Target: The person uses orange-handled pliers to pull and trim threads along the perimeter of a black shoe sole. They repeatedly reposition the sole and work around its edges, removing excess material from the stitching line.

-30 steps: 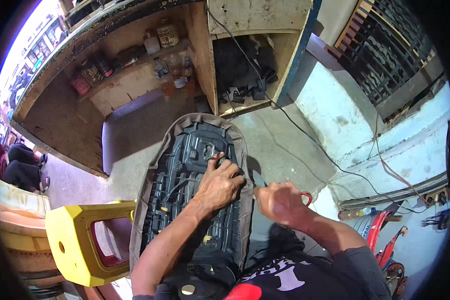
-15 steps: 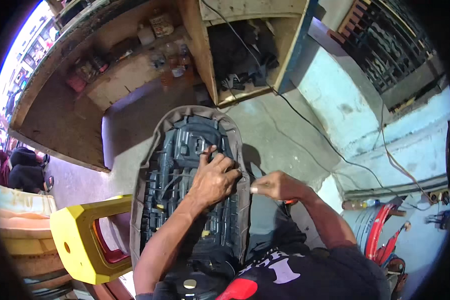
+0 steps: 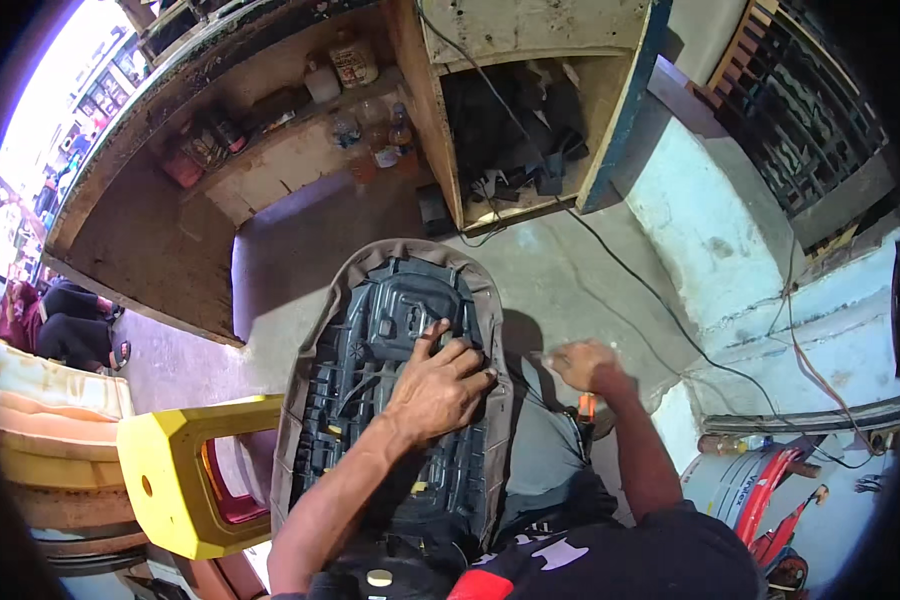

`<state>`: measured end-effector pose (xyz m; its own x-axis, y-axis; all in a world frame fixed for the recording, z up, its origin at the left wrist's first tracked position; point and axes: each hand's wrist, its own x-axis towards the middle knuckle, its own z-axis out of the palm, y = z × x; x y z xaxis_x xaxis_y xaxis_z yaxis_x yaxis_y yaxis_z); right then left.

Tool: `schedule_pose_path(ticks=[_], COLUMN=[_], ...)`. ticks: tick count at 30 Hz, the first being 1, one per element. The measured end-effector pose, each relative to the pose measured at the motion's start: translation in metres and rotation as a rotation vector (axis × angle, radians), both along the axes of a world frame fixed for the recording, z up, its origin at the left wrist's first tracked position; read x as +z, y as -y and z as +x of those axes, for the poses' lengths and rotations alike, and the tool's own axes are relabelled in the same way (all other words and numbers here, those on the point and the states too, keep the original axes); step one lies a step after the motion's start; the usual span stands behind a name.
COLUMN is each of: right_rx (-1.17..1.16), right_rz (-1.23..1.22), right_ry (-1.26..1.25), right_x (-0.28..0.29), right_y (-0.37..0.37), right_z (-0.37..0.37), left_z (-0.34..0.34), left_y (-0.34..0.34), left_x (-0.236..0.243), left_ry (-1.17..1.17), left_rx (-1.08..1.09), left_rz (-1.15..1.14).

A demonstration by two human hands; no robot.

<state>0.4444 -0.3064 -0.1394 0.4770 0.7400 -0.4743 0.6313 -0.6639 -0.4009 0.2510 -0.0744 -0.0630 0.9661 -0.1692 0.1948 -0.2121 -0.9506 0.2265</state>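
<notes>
A motorcycle seat lies upside down across my lap, its black ribbed plastic base facing up. Brown-grey cover fabric is folded in pleats over the rim all round. My left hand rests on the base near the right rim, its fingers curled onto the cover's edge and the thumb pointing to the far end. Off the seat's right side, my right hand is closed in a pinch, somewhat smeared by motion; I cannot see what is between its fingertips. Just below it shows an orange handle.
On the left stand a yellow plastic stool and stacked foam-like pads. A wooden counter with bottles and an open cabinet lie ahead. A black cable crosses the floor. Someone sits at far left.
My right hand has moved away from the seat's right rim, outward to the right. My left hand keeps its place on the seat. The whole view has shifted slightly.
</notes>
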Motion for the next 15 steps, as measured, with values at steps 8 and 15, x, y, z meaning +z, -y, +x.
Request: schedule_pose_path(ticks=[8, 15], right_rx=[-0.552, -0.407], right_rz=[-0.023, 0.306], right_ry=[0.585, 0.148], right_x=[-0.33, -0.379], right_y=[0.127, 0.187], right_z=[-0.048, -0.033], left_z=[-0.002, -0.002], left_y=[-0.009, -0.012], left_x=[-0.006, -0.008], left_ry=[0.018, 0.075], left_rx=[-0.042, -0.079], left_rz=[-0.02, -0.013])
